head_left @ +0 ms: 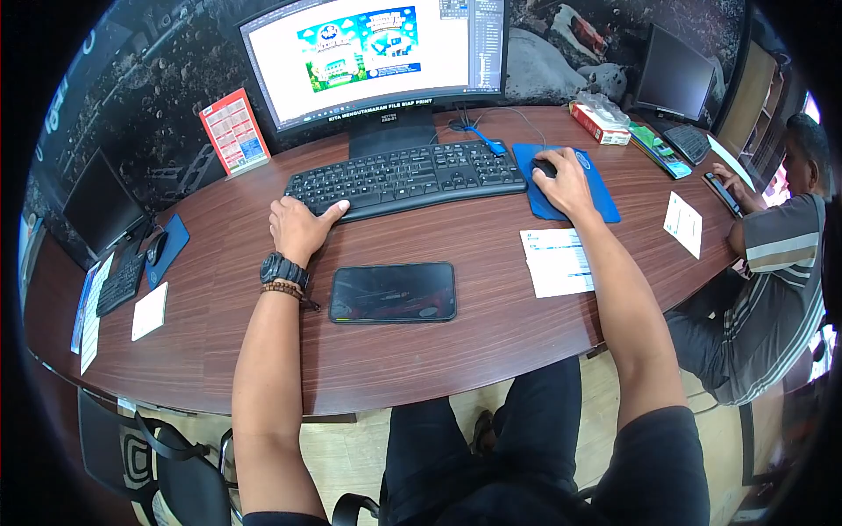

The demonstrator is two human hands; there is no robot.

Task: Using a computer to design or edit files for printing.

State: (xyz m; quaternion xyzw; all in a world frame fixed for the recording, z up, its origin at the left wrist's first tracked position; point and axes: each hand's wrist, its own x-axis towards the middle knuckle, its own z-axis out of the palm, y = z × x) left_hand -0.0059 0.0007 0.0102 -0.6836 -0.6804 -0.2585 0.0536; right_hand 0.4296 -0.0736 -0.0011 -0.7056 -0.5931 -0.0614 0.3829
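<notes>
My right hand (566, 182) rests over a dark computer mouse (545, 167), mostly hidden under the palm and fingers, on a blue mouse pad (599, 195). At the lower left corner of a black keyboard (399, 180), my left hand (301, 228) lies with its thumb stretched toward the front edge and the fingers apart from it. A black watch and a beaded bracelet circle that wrist. Beyond the keyboard stands a monitor (443, 53) showing a blue and green graphic design. Between my forearms, a phone (393, 292) with a dark screen lies flat.
Printed papers (561, 263) lie beside my right forearm. A desk calendar (235, 136) stands left of the monitor, and a red and white box (601, 123) sits back right. At right, a seated person (776, 254) holds a phone. Another monitor (103, 203) stands far left.
</notes>
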